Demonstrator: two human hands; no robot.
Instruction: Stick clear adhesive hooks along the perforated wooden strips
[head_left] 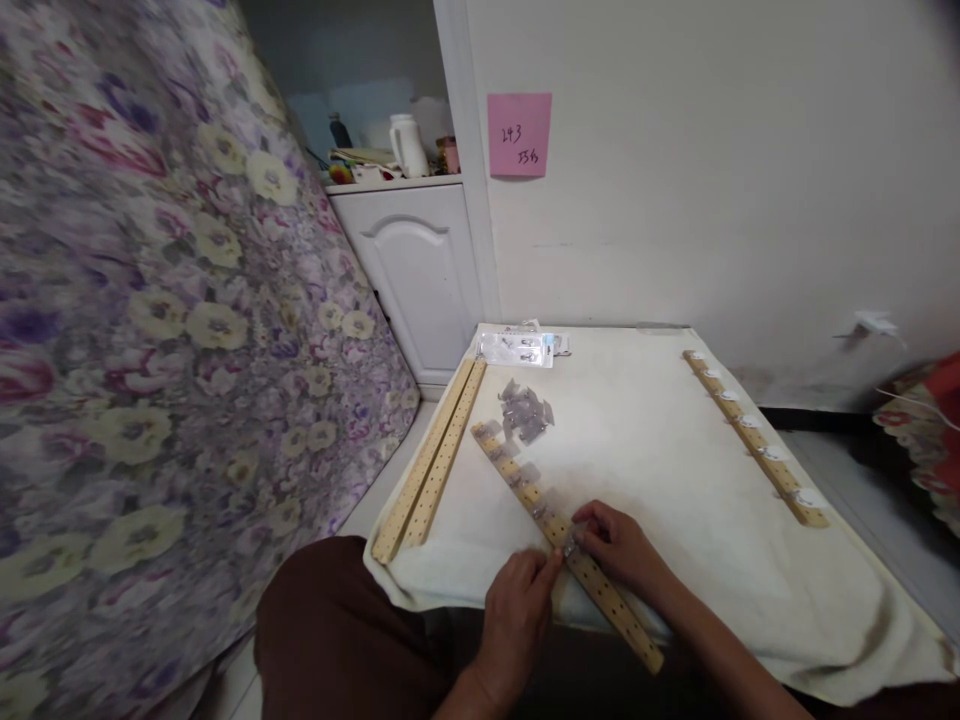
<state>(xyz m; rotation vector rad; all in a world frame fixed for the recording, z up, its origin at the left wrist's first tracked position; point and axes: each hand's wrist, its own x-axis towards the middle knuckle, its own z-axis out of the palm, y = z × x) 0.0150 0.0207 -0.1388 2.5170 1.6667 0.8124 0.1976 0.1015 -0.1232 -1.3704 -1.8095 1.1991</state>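
Strip [553,529] should be steadied by left hand [519,597] (grip unclear), clip [569,547] pinched by right hand [616,541] kept square.

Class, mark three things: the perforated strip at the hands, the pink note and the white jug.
Perforated strip [554,529], head view: wood near its middle.
Pink note [520,136], head view: middle of the sheet.
White jug [407,148], head view: middle of its body.
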